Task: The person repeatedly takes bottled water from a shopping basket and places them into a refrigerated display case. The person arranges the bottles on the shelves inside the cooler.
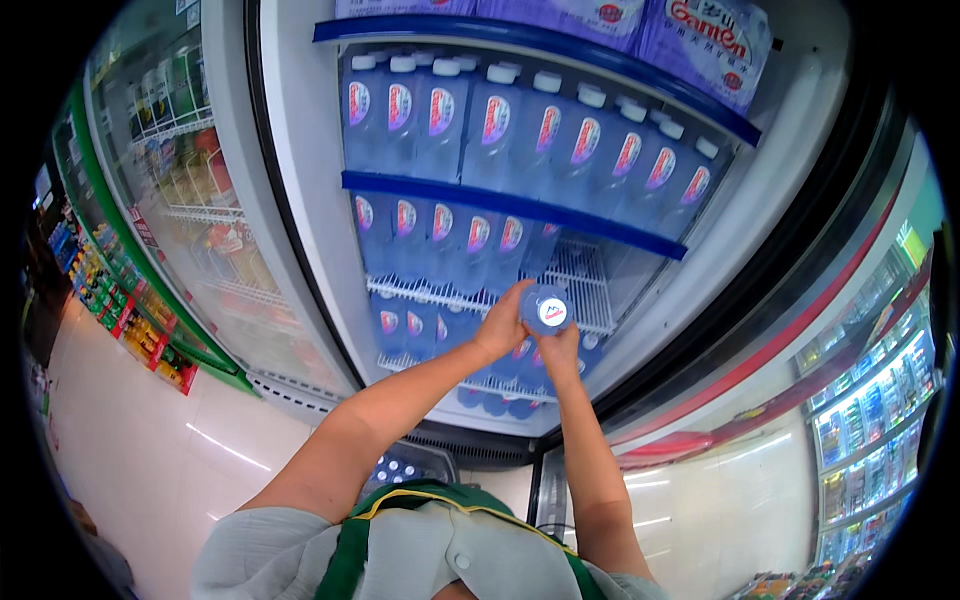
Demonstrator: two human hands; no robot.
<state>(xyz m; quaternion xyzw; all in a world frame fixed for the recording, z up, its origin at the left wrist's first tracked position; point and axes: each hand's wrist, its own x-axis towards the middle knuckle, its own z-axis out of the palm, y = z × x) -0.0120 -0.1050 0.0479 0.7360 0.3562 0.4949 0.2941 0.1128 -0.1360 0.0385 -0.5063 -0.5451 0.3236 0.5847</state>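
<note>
Both my hands hold one clear Ganten water bottle [546,306] in front of an open upright fridge. Its white cap points up at me, and most of its body is hidden below. My left hand [501,326] wraps the bottle's left side; my right hand [556,346] grips it from the near side. Just beyond is a white wire shelf [581,281], bare at its right end, with a row of similar bottles [442,240] on its left. Above, behind a blue shelf strip [510,214], stands a full row of larger bottles [495,120].
Purple multipacks [705,45] sit on the top shelf. Smaller bottles [412,330] stand on the lower shelves. A dark crate [420,459] with white-capped bottles is on the floor below me. The open fridge door [757,330] is at right, and a closed glass-door fridge [217,247] at left.
</note>
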